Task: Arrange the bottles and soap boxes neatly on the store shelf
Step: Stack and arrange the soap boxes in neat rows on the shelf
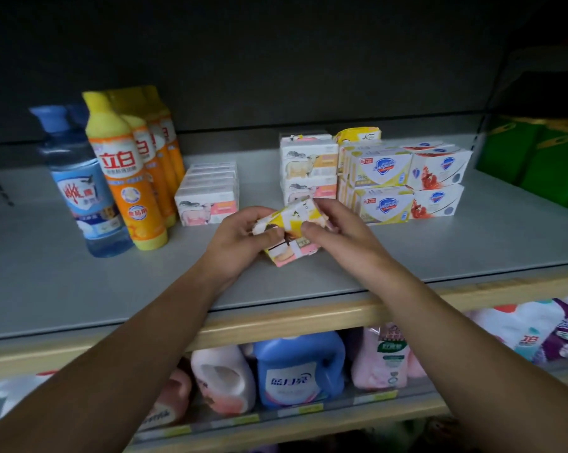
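Both hands hold soap boxes just above the grey shelf at its middle. My left hand grips the left end of the bundle; my right hand pinches its right end. The boxes are white with yellow and pink panels, tilted. A row of white and pink soap boxes stands to the left behind them. Stacked sheep-print boxes and white shield-logo boxes stand behind on the right. At the left stand a blue bottle and orange bottles with yellow caps.
A yellow pack lies on top of the rear soap stack. Green packages fill the shelf section to the far right. Below the wooden shelf edge, a lower shelf holds pink and blue detergent jugs.
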{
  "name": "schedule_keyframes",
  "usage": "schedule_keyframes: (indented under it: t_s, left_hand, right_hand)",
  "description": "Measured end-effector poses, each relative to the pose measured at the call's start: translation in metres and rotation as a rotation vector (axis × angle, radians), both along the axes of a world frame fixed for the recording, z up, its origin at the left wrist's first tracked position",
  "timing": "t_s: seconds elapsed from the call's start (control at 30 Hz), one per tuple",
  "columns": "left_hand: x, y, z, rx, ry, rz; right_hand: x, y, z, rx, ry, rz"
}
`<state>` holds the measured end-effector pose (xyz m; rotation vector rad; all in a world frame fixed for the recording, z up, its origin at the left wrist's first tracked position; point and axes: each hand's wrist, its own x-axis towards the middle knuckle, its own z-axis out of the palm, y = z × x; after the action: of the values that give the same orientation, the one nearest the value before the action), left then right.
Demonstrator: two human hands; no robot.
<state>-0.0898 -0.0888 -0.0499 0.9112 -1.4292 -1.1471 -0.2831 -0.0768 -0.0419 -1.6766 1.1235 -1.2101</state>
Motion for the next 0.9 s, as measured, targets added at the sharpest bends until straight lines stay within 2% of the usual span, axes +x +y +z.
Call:
schedule_keyframes:
  t_s: [0.17, 0.27, 0.43, 0.53, 0.77, 0.9]
  left_hand:
    - [0.008, -0.003, 0.0, 0.013, 0.133, -0.115]
    - [0.009, -0.005, 0.0, 0.014, 0.162, -0.125]
    - [0.001, -0.006, -0.008, -0.173, -0.106, -0.032]
    - [0.001, -0.003, -0.007, -0.18, -0.13, -0.049]
    - [0.004, 0.0, -0.004, -0.098, -0.076, -0.04]
    - [-0.001, 0.002, 0.002, -0.105, -0.067, 0.005]
  right_hand:
    - [0.011, 0.0, -0.01, -0.114, -0.091, -0.058]
    - [0.012, -0.002, -0.01, -0.158, -0.076, -0.114]
    - [0.013, 0.003, -0.009, -0.286, -0.127, -0.245]
    - [0.016, 0.008, -0.007, -0.337, -0.096, -0.275]
    - [0.009, 0.004, -0.005, -0.192, -0.182, -0.216]
    - [-0.003, 0.007, 0.0, -0.124, -0.001, -0.119]
